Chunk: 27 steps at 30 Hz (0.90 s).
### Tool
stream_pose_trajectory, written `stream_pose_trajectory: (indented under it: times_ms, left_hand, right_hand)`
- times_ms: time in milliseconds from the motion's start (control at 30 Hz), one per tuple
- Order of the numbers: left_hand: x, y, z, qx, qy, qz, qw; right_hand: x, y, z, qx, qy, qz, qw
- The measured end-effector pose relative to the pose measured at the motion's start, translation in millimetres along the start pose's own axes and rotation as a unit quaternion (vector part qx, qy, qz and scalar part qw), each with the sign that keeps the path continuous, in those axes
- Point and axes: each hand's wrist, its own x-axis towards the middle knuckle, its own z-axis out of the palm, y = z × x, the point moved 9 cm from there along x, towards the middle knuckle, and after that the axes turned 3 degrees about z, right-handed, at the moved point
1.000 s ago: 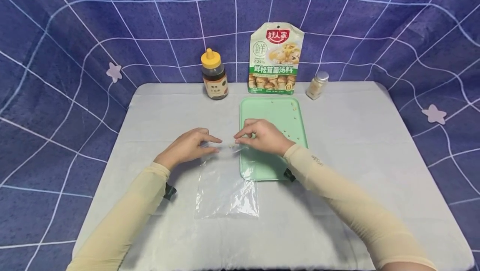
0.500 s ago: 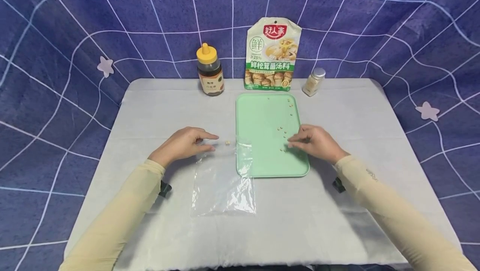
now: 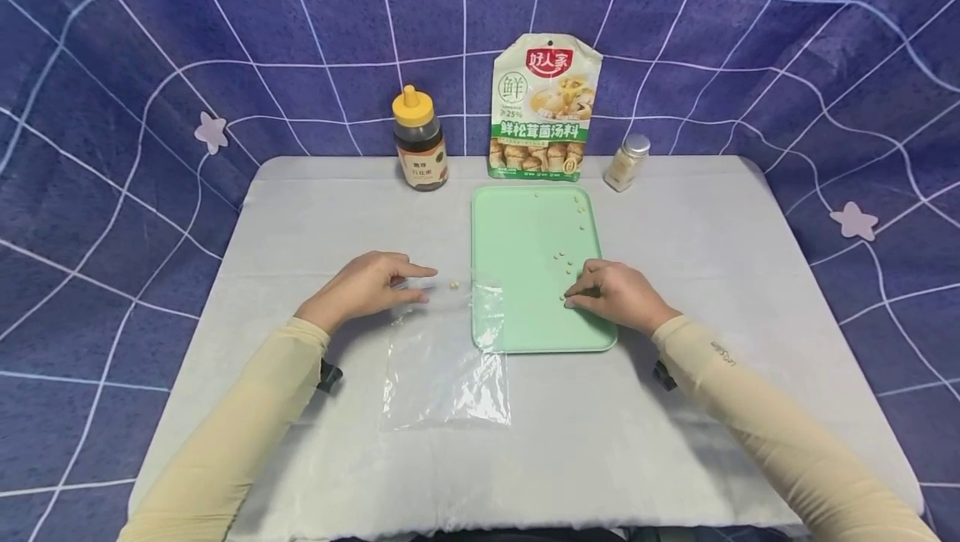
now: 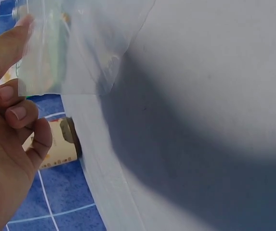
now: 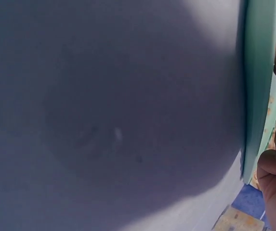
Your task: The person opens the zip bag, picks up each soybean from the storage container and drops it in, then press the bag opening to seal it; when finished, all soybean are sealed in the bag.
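In the head view my left hand (image 3: 367, 292) is at the far left corner of the mouth of a clear plastic zip bag (image 3: 442, 383), holding it with thumb and index finger spread. The left wrist view shows the thumb (image 4: 15, 43) through the film (image 4: 99, 33), with the other fingers curled beside the mouth. A small pale clump of grains (image 3: 453, 284) shows at the mouth. My right hand (image 3: 618, 296) is low over the green tray (image 3: 517, 225), thumb and index fingertips close together at a tan grain (image 3: 562, 298). Whether they pinch one is too small to tell.
Several more grains (image 3: 568, 263) lie scattered along the tray's right side. Behind it stands a soup-mix pouch (image 3: 546, 108). A yellow-capped bottle (image 3: 422, 142) is at the back left, a small metal-lidded jar (image 3: 627, 163) at the back right. The bag overlaps the tray's left edge.
My right hand has left the bag's mouth, swung right across the tray, then lowered its fingertips to the grains. The left hand has stayed at the bag. The head view has shifted slightly.
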Motion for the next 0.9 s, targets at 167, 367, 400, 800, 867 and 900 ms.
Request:
stream_pose_trajectory:
  times_ms: [167, 367, 400, 800, 867, 900]
  left_hand:
    - [-0.3, -1.1, -0.3, 0.005, 0.005, 0.005, 1.0000]
    - [0.8, -0.3, -0.4, 0.003, 0.002, 0.012, 0.9999]
    - [1.0, -0.8, -0.2, 0.005, 0.001, 0.011, 0.9999]
    - [3.3, 0.7, -0.7, 0.022, -0.008, 0.011, 0.9997]
    - [3.3, 1.9, -1.1, 0.026, -0.009, 0.012, 0.9996]
    - [3.3, 2.2, -1.4, 0.028, -0.009, 0.012, 0.9995]
  right_hand:
    - [-0.5, 2, 1, -0.004, -0.001, 0.004, 1.0000]
    - [7.9, -10, -8, -0.001, 0.013, 0.000, 0.9999]
    - [12.2, -16, -10, 0.001, 0.017, -0.005, 0.9998]
    - [91.8, -138, 8, 0.006, -0.012, -0.118, 0.9929]
    - [100.5, -147, 14, 0.008, -0.018, -0.120, 0.9926]
    - [104.0, -149, 16, 0.009, -0.020, -0.121, 0.9925]
